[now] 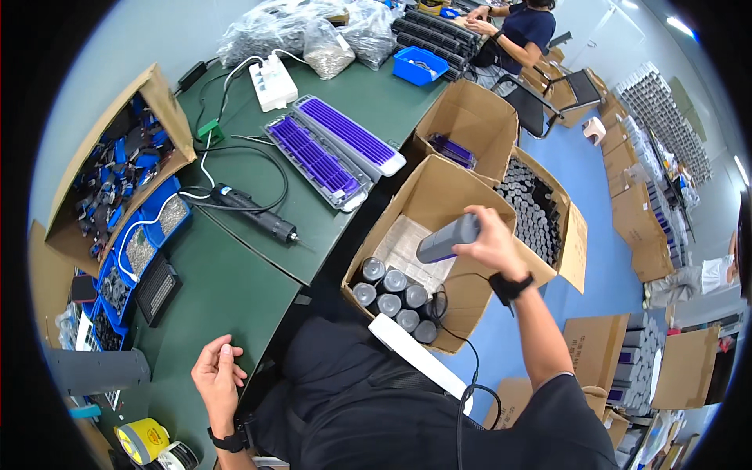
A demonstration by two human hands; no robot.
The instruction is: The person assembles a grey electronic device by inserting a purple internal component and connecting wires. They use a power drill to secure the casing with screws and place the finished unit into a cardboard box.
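My right hand [495,244] is closed round one end of a grey cylinder [448,240] with a purple strip along its lower side. It holds the cylinder tilted over an open cardboard box [478,301]. Inside that box, several similar grey cylinders [395,280] stand upright, packed together in the near left corner. My left hand [218,374] hovers at the green table's edge, fingers loosely curled and apart, with nothing in it. On the table [211,298] lie a black electric screwdriver [258,220] and an opened grey casing with purple inner parts [329,149].
Blue bins of small parts [141,251] and a parts-filled carton [117,176] line the table's left. Another box [470,117] and a carton of cylinders [533,196] adjoin mine. A co-worker [521,35] sits at the far end. A black cable [475,368] hangs beside the box.
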